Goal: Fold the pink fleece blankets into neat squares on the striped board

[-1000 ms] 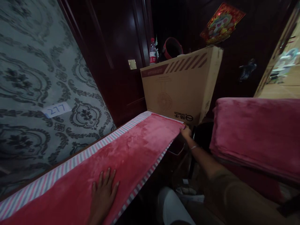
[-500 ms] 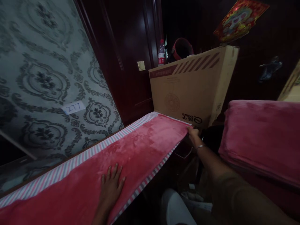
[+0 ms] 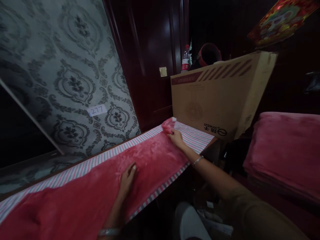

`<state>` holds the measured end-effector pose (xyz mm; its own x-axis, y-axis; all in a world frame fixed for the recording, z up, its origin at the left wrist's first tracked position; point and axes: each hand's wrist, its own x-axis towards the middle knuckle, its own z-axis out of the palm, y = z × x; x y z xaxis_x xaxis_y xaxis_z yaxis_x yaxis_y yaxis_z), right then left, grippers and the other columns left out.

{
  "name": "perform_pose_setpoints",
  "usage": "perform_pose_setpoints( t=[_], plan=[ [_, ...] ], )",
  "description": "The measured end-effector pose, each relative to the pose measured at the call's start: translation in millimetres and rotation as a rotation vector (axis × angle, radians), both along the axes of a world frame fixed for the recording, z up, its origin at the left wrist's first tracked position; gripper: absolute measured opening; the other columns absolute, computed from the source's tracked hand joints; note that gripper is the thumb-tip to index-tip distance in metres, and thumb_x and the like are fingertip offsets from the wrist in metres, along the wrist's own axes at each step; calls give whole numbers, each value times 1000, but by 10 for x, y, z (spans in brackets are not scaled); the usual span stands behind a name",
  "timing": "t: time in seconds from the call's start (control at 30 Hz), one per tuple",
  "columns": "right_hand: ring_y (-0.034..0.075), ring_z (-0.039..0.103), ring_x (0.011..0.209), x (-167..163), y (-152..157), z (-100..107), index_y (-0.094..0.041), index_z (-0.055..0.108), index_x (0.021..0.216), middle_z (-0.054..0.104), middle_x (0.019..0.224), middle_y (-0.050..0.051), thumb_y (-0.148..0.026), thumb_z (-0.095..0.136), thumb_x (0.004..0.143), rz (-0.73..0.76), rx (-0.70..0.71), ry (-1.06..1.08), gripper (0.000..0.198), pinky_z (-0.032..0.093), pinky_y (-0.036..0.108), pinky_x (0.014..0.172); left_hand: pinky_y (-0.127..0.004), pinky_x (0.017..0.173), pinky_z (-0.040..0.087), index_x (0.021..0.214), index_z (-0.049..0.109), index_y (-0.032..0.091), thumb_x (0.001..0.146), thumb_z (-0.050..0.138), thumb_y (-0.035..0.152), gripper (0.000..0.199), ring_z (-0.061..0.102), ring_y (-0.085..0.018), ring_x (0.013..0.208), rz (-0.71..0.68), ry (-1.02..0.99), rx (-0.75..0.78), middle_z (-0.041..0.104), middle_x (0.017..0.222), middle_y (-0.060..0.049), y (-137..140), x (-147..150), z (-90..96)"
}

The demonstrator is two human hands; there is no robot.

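A pink plush blanket [image 3: 100, 186] lies lengthwise over a striped cloth [image 3: 196, 133] on a long narrow surface. At the blanket's far end, my right hand [image 3: 176, 137] is closed on its edge, which is bunched and lifted off the stripes. Nearer to me, my left hand [image 3: 128, 178] is curled with thumb and fingers together against the plush, gripping a bit of it. The plush wrinkles between the two hands. Stripes show along both long sides of the blanket and across the uncovered far end.
Behind the far end stands a large cardboard box [image 3: 210, 96], with a plastic bottle [image 3: 185, 60] beyond it. Folded pink plush [image 3: 287, 146] is stacked at the right. Patterned wallpaper [image 3: 75, 83] bears a paper marked 277 [image 3: 97, 110].
My right hand has drawn the blanket's far edge back from the end, uncovering the striped cloth. My left hand has gone from spread flat to curled. The view has shifted left.
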<state>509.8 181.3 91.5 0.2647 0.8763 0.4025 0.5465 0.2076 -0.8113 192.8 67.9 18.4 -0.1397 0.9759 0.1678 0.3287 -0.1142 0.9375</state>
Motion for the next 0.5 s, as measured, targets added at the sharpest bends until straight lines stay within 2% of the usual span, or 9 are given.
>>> perform_pose_setpoints(
  t=[0.07, 0.1, 0.2, 0.27, 0.33, 0.4, 0.5],
  plan=[
    [17, 60, 76, -375, -245, -65, -16, 68, 75, 68, 77, 1, -14, 64, 76, 126, 39, -54, 5, 45, 26, 72, -52, 105, 49, 113, 63, 16, 88, 52, 47, 41, 69, -30, 112, -32, -414, -173, 69, 126, -19, 36, 89, 49],
    [18, 61, 80, -533, -394, -136, -17, 69, 79, 70, 82, 2, -11, 63, 73, 195, 67, -85, 10, 46, 26, 75, -52, 103, 50, 110, 62, 15, 90, 49, 47, 39, 71, -30, 108, -57, -593, -263, 70, 120, -20, 49, 129, 65],
    [20, 62, 93, -844, -855, -449, -18, 71, 94, 71, 95, 6, -5, 56, 73, 476, 213, -288, 29, 47, 30, 86, -52, 101, 52, 99, 60, 15, 95, 39, 46, 38, 73, -30, 102, -94, -910, -408, 73, 97, -18, 84, 209, 76],
    [20, 62, 94, -920, -1105, -667, -19, 71, 98, 70, 95, 6, -3, 53, 73, 584, 212, -366, 34, 48, 31, 88, -50, 102, 52, 97, 61, 16, 96, 39, 40, 33, 73, -28, 101, -77, -967, -368, 73, 88, -13, 115, 233, 60],
    [21, 62, 96, -917, -1278, -835, -19, 72, 103, 70, 94, 6, -3, 52, 74, 631, 183, -407, 38, 48, 33, 88, -46, 102, 53, 97, 63, 18, 95, 42, 33, 26, 72, -25, 102, -58, -969, -303, 74, 85, -10, 157, 242, 39],
    [23, 61, 102, -862, -1377, -938, -20, 71, 111, 70, 101, 7, -4, 53, 74, 627, 181, -443, 44, 47, 37, 92, -43, 99, 54, 94, 64, 18, 92, 47, 29, 19, 72, -24, 102, -40, -956, -267, 74, 84, -8, 212, 242, 20],
    [27, 55, 118, -737, -1422, -1010, -20, 65, 128, 66, 124, 11, -7, 55, 72, 564, 207, -517, 58, 41, 46, 104, -41, 95, 56, 93, 66, 18, 87, 57, 28, 15, 72, -25, 100, -35, -918, -226, 75, 85, -9, 318, 237, 16]
  ],
)
